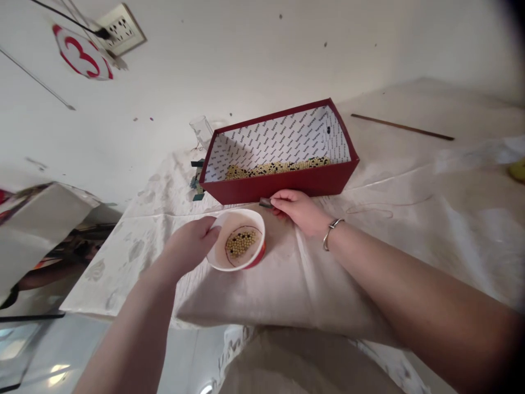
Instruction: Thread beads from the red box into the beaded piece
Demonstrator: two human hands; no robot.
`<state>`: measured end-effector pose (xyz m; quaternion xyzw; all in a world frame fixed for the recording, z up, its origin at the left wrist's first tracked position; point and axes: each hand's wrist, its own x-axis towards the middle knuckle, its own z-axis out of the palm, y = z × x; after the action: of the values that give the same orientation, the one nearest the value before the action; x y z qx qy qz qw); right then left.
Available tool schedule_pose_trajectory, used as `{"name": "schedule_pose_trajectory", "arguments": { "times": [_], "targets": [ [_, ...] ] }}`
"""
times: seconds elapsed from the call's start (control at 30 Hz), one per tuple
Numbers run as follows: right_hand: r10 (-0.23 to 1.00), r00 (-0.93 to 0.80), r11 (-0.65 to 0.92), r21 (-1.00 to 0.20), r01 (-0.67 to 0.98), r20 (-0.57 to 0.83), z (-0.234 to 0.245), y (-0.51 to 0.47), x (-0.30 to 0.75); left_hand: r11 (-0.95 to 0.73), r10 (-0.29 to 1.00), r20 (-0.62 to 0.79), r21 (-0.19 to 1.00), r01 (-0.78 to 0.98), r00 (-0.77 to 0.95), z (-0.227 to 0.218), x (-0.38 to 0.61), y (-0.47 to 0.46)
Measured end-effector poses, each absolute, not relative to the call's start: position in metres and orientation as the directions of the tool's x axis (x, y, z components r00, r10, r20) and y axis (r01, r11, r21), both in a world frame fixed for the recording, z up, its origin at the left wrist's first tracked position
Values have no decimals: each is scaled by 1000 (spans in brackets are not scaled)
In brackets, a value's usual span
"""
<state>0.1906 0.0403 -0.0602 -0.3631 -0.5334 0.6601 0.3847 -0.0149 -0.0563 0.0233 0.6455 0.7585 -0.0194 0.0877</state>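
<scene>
With its thumb over the rim, my left hand [191, 241] grips a white paper bowl [220, 256] that has red on its outside. Yellow beans [241, 244] mixed with some black ones lie in the bottom of the bowl. My right hand [293, 208] is closed, pinching a small dark flat piece [266, 202] at its fingertips; its exact kind is unclear. Just beyond both hands stands a dark red box [279, 185] with a printed white lining. Along its floor is a layer of yellow and black beans [279, 167].
A clear glass [200, 131] stands behind the box's left end, and a green object [197, 180] sits beside it. A thin brown stick [402, 127] lies at the right rear. Thin string [385, 209] trails over the pale tablecloth [143, 246]. The wall carries a power socket [121, 30].
</scene>
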Motion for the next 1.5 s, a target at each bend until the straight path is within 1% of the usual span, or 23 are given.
{"name": "schedule_pose_trajectory", "arguments": {
  "times": [0.17,0.3,0.37,0.43,0.53,0.6,0.63,0.67,0.7,0.73,0.8,0.87,0.93,1.07,1.23,1.3,1.37,1.43,1.47,1.5],
  "targets": [
    [894,-443,-132,-983,-131,-61,-58,39,190,19,989,-146,203,979,11,24,20,-53],
    [898,-432,-119,-991,-54,-85,-58,42,191,-75,976,-180,246,966,122,28,30,-47],
    [897,-434,-102,-995,-19,-83,-60,44,190,-116,981,-123,262,958,152,34,24,-41],
    [899,-426,-113,-994,-8,-99,-61,45,189,-124,991,-16,269,955,133,45,15,-32],
    [880,-456,-149,-989,-2,-132,-61,45,189,-106,988,133,227,968,77,68,2,-3],
    [868,-477,-148,-989,17,-138,-60,45,189,-103,980,183,127,987,78,81,-2,28],
    [866,-480,-146,-989,26,-140,-59,45,189,-131,977,180,69,989,117,85,-3,46],
    [866,-480,-143,-989,32,-141,-57,45,190,-171,975,143,8,985,168,86,-2,64],
    [865,-481,-141,-989,37,-141,-56,45,190,-217,973,75,-46,975,220,85,1,83],
    [863,-485,-138,-990,42,-141,-55,44,191,-273,962,-16,-90,958,272,82,4,100],
    [856,-496,-141,-989,45,-145,-52,44,191,-374,911,-261,-195,907,319,70,11,130],
    [848,-504,-170,-985,36,-165,-51,44,191,-409,880,-354,-224,885,317,57,19,149],
    [844,-505,-197,-980,23,-181,-52,43,191,-427,861,-402,-241,871,311,45,24,158],
    [853,-493,-185,-982,21,-172,-56,44,191,-453,832,-470,-266,851,295,31,28,158],
    [849,-498,-183,-982,36,-176,-57,45,191,-457,822,-496,-285,843,278,31,29,154],
    [850,-497,-186,-982,28,-175,-56,45,191,-438,843,-461,-291,850,277,38,29,155],
    [852,-495,-188,-982,18,-172,-55,45,191,-393,888,-374,-315,864,267,52,28,150],
    [855,-493,-171,-985,22,-159,-53,44,192,-322,942,-210,-333,886,263,68,27,134],
    [857,-493,-159,-987,26,-151,-53,44,192,-285,958,-103,-331,900,266,75,26,121],
    [859,-492,-148,-989,31,-144,-53,44,192,-258,954,82,-266,929,289,81,25,106]
  ]
}}
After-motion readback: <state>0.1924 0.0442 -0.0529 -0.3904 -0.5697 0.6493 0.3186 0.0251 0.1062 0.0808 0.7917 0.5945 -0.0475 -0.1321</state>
